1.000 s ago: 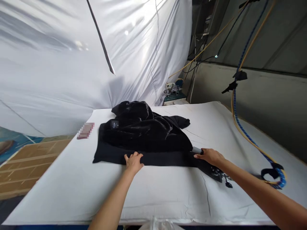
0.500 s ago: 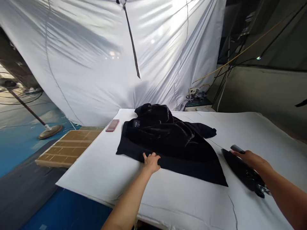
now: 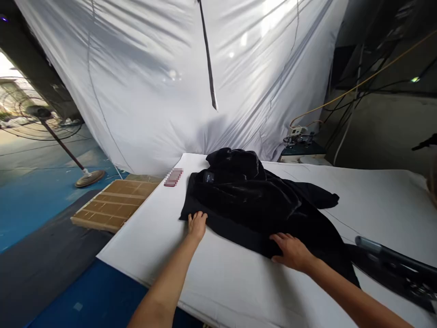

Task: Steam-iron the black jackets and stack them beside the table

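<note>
A black garment (image 3: 239,191) with a shiny, plush-looking inner side and a small neck label (image 3: 208,177) lies spread on the white-covered table (image 3: 225,273). Near its left corner, my left hand (image 3: 197,225) rests with fingers apart on the front edge. My right hand (image 3: 293,251) touches the same edge farther right, thumb and fingers spread with dark cloth between them. To the right of that hand stands a black iron (image 3: 389,269) with a grey-tipped handle, beside the garment and released from any grip. The undersides of both hands are hidden.
A blurred-out reddish item (image 3: 174,177) lies on the table's left side. Beyond the left edge are a flat cardboard box (image 3: 119,202) and a standing fan (image 3: 89,177). White sheeting (image 3: 153,91) hangs behind; cables and a small device (image 3: 298,134) are at the back right.
My right hand has let go of the iron and come left onto the garment's front edge. My left hand has slid left along that edge toward the corner. The view has shifted.
</note>
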`<state>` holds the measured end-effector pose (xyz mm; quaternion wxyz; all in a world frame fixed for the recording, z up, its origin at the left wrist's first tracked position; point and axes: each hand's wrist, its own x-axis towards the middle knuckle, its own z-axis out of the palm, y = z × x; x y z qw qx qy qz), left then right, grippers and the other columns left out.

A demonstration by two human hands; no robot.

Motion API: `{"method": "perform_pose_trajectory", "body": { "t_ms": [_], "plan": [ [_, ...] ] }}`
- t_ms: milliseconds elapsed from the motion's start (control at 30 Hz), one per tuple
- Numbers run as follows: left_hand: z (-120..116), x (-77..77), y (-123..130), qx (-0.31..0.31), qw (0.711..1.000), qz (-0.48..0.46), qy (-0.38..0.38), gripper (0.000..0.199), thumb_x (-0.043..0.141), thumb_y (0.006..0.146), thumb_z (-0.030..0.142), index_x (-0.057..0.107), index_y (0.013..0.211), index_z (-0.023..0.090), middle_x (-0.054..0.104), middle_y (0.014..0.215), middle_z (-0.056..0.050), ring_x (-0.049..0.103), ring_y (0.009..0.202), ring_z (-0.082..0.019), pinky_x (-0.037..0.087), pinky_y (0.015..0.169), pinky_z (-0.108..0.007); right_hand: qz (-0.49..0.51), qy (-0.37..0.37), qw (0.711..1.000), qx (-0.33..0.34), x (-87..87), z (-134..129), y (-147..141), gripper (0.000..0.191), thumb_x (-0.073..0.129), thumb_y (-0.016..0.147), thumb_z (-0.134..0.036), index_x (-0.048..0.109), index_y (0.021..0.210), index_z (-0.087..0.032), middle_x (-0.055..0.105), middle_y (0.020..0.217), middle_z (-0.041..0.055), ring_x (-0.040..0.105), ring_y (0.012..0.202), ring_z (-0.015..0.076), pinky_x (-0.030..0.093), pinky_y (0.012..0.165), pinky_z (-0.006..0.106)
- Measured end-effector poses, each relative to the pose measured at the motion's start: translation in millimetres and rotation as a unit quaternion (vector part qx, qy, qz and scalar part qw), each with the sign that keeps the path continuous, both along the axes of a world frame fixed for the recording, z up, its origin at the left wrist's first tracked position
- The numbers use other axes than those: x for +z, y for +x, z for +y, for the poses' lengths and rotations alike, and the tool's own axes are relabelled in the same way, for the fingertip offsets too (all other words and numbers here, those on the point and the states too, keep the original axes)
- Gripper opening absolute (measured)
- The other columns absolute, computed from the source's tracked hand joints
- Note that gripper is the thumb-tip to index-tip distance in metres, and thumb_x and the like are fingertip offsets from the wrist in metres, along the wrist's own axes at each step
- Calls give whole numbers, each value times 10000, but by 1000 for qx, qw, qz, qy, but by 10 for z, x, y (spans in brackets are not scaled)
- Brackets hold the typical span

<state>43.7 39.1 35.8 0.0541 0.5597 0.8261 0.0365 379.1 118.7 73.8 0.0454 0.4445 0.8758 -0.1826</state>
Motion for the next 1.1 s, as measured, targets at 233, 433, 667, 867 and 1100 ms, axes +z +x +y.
{"method": "perform_pose_trajectory", "body": {
  "t_ms": [233, 433, 667, 867, 1100],
  "plan": [
    [583, 685, 279, -170, 977, -48, 119, 193, 459, 844, 279, 630, 765, 237, 653, 805, -6, 516, 910, -174, 162, 1003, -452, 155, 115, 981, 37, 132, 30, -1161, 682, 573, 690, -515, 409, 1275, -204, 489, 1235, 121, 397, 1151, 297, 340, 946, 433],
    [872, 1266, 520, -304, 934, -118, 150, 186, 467, 839, 291, 622, 768, 216, 658, 844, 6, 506, 924, -151, 231, 926, -407, 203, 236, 947, -76, 582, 375, -1504, 599, 579, 692, -445, 444, 1220, -196, 462, 1241, 147, 378, 1154, 323, 308, 932, 465],
    [794, 1439, 121, -186, 906, -125, 359, 365, 515, 788, 260, 498, 1152, 234, 515, 1227, -36, 395, 1157, -186, 258, 983, -347, 259, -20, 921, -291, 768, 872, -891, 369, 487, 763, -423, 632, 988, -168, 656, 950, 93, 573, 929, 254, 429, 802, 328],
    [842, 913, -494, -17, 946, -150, 286, 487, 401, 667, -21, 525, 1077, 211, 570, 1113, -31, 459, 1106, -182, 338, 973, -330, 337, -90, 783, -515, 674, 889, 28, 515, 579, 677, -421, 561, 1111, -145, 621, 1050, 125, 580, 884, 239, 466, 599, 275],
    [1049, 242, -645, -23, 967, -204, 150, 685, 448, 646, -49, 395, 1272, 226, 387, 1325, -73, 485, 1122, -165, 401, 929, -279, 338, -110, 787, -504, 547, 639, 310, 312, 549, 687, -409, 587, 918, -203, 648, 908, 91, 602, 749, 193, 471, 560, 250]
  ]
}}
